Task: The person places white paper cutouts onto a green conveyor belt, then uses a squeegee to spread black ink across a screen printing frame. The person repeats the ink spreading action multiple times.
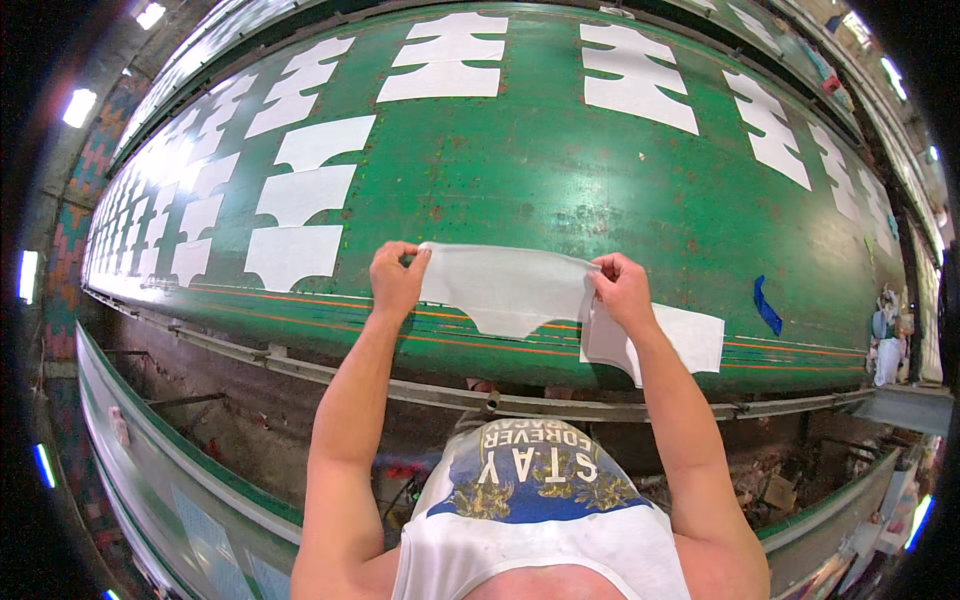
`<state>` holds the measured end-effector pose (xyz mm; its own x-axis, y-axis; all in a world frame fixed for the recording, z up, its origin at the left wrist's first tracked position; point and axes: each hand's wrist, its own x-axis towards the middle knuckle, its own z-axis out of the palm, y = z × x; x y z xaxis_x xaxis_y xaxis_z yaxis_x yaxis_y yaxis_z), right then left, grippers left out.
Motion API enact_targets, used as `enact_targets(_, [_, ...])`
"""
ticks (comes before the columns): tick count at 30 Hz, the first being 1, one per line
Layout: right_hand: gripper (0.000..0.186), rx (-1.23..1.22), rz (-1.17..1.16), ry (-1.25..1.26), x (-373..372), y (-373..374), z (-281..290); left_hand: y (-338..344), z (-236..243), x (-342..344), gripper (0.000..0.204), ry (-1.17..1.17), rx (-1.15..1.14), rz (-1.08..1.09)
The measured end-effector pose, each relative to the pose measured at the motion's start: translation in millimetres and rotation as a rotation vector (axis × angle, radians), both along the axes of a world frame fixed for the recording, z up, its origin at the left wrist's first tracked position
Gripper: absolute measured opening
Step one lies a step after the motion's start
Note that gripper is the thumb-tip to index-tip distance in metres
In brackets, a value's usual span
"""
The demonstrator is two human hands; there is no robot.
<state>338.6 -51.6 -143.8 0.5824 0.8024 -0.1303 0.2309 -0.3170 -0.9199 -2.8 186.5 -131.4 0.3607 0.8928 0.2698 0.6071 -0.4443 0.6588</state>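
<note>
Between my hands a white cut fabric piece (505,285) is stretched by its two upper corners, over the near edge of a long green table (480,180). My left hand (400,275) pinches the left corner between thumb and fingers. My right hand (622,288) pinches the right corner the same way. The piece's lower edge narrows to a curved tab. Under and beside my right forearm lies another white fabric piece (690,338), or a small stack, partly hidden by my arm.
White fabric pieces (295,258) lie in spaced columns on the table's left, with more along the far side (445,80). A blue strip (767,305) lies at the right. A metal rail (560,408) runs along the near edge. Another green-edged table (210,480) stands at lower left.
</note>
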Motion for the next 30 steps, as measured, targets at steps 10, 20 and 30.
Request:
enact_targets(10, [0.021,-0.085,-0.091,-0.249,15.1,28.2,-11.6,57.2,-38.2,12.2,0.01,-0.032,0.195,-0.146])
enact_targets(20, [0.016,-0.346,0.108,-0.754,-2.4,51.9,6.4,55.3,-45.1,8.2,0.011,-0.007,0.227,-0.158])
enact_targets(30, [0.02,-0.37,0.093,-0.737,13.7,55.1,20.4,55.2,-49.0,15.5,0.011,-0.001,0.217,-0.072])
